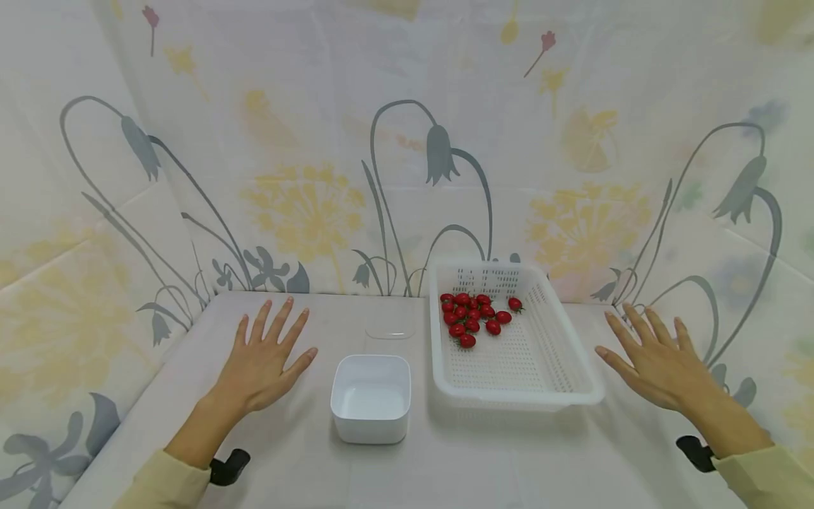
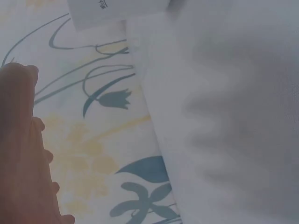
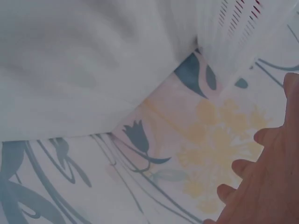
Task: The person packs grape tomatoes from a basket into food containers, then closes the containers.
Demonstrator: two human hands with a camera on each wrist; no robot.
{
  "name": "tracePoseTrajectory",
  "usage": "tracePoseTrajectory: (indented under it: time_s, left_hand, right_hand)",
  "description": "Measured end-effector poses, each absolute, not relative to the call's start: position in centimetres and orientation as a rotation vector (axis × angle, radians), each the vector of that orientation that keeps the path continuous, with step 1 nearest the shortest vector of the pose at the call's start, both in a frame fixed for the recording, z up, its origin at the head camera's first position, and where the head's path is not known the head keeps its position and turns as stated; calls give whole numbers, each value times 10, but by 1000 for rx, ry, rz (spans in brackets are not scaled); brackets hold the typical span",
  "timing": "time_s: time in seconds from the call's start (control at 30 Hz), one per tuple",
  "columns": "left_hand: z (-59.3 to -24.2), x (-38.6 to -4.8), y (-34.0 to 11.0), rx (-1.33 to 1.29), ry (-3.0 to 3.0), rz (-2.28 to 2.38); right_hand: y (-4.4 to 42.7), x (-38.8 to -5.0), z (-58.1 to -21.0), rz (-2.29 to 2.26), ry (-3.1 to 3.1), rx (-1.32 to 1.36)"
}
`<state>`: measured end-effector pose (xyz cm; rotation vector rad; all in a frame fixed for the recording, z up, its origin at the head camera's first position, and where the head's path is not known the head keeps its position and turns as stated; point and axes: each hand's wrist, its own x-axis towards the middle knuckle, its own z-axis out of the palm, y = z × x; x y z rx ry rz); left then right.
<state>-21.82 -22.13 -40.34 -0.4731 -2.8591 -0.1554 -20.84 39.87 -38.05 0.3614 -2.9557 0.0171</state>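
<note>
A white table (image 1: pixel 381 477) meets a pale, creased fabric backdrop (image 1: pixel 400 67) along its back edge; matching side panels (image 1: pixel 38 177) flank its left and right edges. Gray bellflowers (image 1: pixel 439 152) and yellow blossoms (image 1: pixel 308 208) rise above the back edge. Light is soft, diffuse.

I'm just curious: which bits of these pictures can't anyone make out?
- Palms, head view: hidden by the backs of the left hand and right hand.
- Clear thing, head view: too see-through to tell what it is.
- White tub, left wrist view: cut off by the top edge; its print is too small and blurred to read.
- Red tomatoes, right wrist view: mostly hidden by the wall of the white basket.
</note>
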Motion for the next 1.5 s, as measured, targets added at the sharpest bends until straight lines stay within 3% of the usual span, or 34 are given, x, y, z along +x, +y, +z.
tracePoseTrajectory:
  time_s: [0.97,1.5]
  left_hand:
    - [-402,-208,-201,-502,-2812,-486]
    - [-405,-212,-188,-537,-2819,-927]
  right_hand:
    - [362,-210,-363,276,-2934,505]
    - [331,-227,-345,505,-2979,601]
